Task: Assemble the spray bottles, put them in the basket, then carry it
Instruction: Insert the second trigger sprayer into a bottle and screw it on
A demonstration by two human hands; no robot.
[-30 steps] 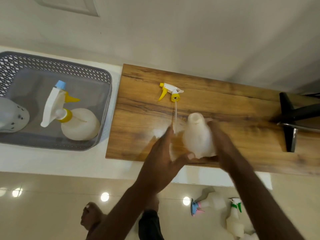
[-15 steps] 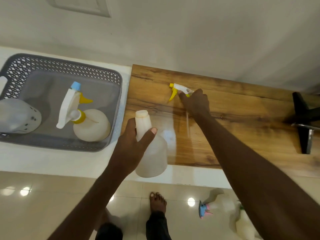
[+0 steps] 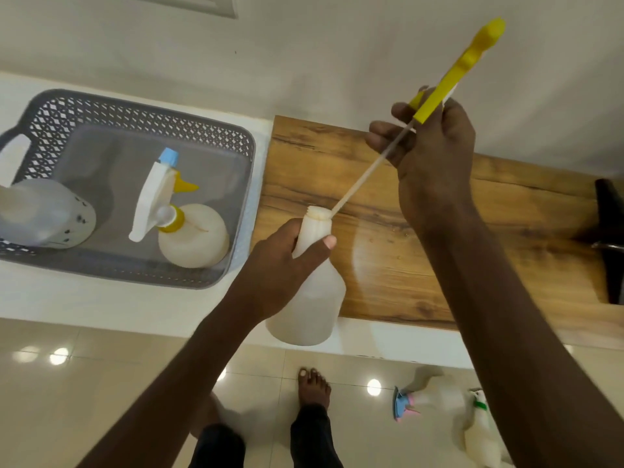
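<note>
My left hand (image 3: pixel 280 268) grips the neck of a white open bottle (image 3: pixel 309 305), held upright over the front edge of the wooden board (image 3: pixel 381 265). My right hand (image 3: pixel 429 153) holds a yellow and white spray head (image 3: pixel 459 65) raised high; its long dip tube (image 3: pixel 368 173) slants down and its tip touches the bottle's mouth. The grey basket (image 3: pixel 145 106) at the left holds an assembled spray bottle (image 3: pixel 179 224) with a blue nozzle and yellow trigger, and another white bottle (image 3: pixel 40 211) lying at its left end.
The basket rests on a white counter (image 3: pixel 101 298) beside the board. A black stand (image 3: pixel 607 238) sits at the board's right end. On the tiled floor below lie two more spray bottles (image 3: pixel 439 400), near my bare foot (image 3: pixel 312 386).
My right hand took the spray head off the board and lifted it, bringing the tube's tip to the bottle's mouth. The left hand kept the bottle by its neck.
</note>
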